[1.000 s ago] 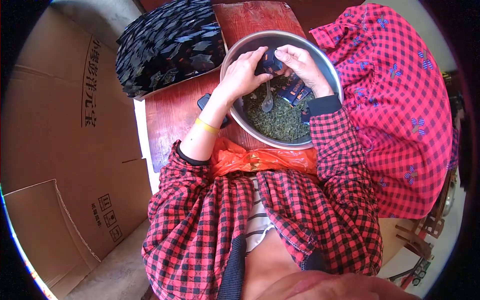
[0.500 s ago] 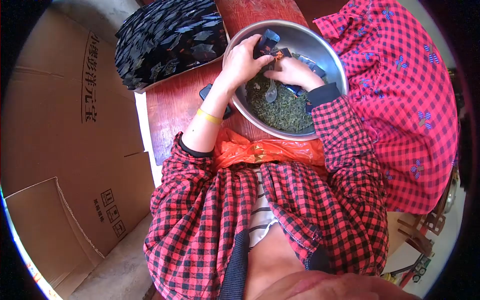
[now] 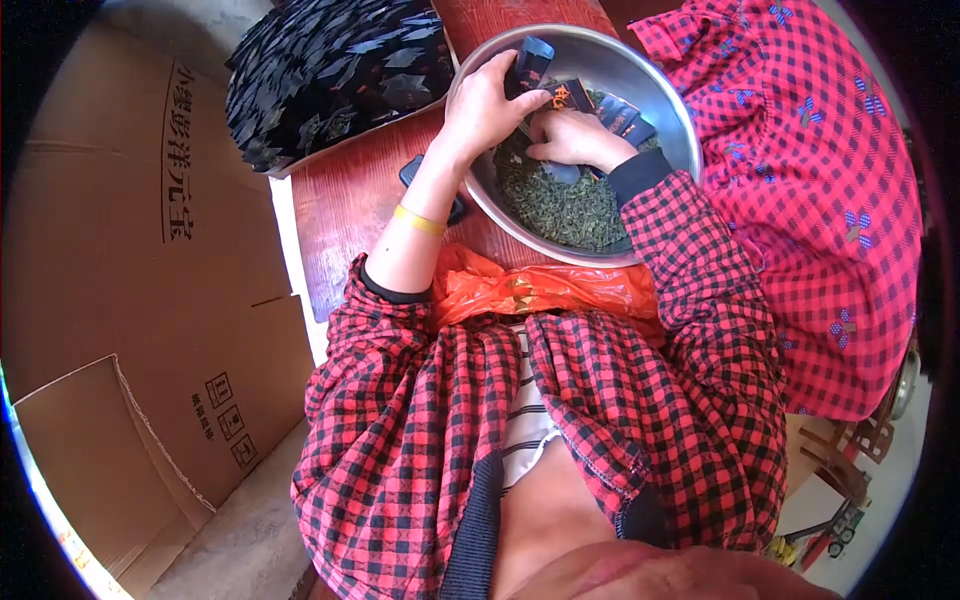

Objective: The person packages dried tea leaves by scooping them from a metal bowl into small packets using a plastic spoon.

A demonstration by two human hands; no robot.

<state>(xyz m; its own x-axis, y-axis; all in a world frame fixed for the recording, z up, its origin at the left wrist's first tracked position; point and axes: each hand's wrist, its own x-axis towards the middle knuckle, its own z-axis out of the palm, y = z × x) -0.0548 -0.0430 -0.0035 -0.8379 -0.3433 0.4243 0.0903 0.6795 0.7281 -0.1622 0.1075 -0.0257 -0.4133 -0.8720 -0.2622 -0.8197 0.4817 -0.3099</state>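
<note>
A metal bowl (image 3: 684,110) holds dried green tea leaves (image 3: 572,214) and several small black packets (image 3: 625,120) with orange print. Over the bowl's left side, my left hand (image 3: 483,110) is closed around a black tea packet (image 3: 534,58), which stands upright between thumb and fingers. Beside it, my right hand (image 3: 578,138) is down among the leaves with its fingers curled. A clear plastic spoon (image 3: 562,173) shows just under the right fingers, its bowl in the leaves. The right hand appears to grip its handle, which is mostly hidden.
A box heaped with black packets (image 3: 345,75) sits left of the bowl on the red wooden table (image 3: 330,220). A dark phone-like object (image 3: 412,172) lies near my left wrist. An orange plastic bag (image 3: 560,290) is at the near edge. Cardboard (image 3: 110,250) stands left; red checked cloth (image 3: 800,220) hangs right.
The spoon has shifted right and up toward my right fingers, in the leaves. My left hand still holds the packet. The whole view has shifted slightly.
</note>
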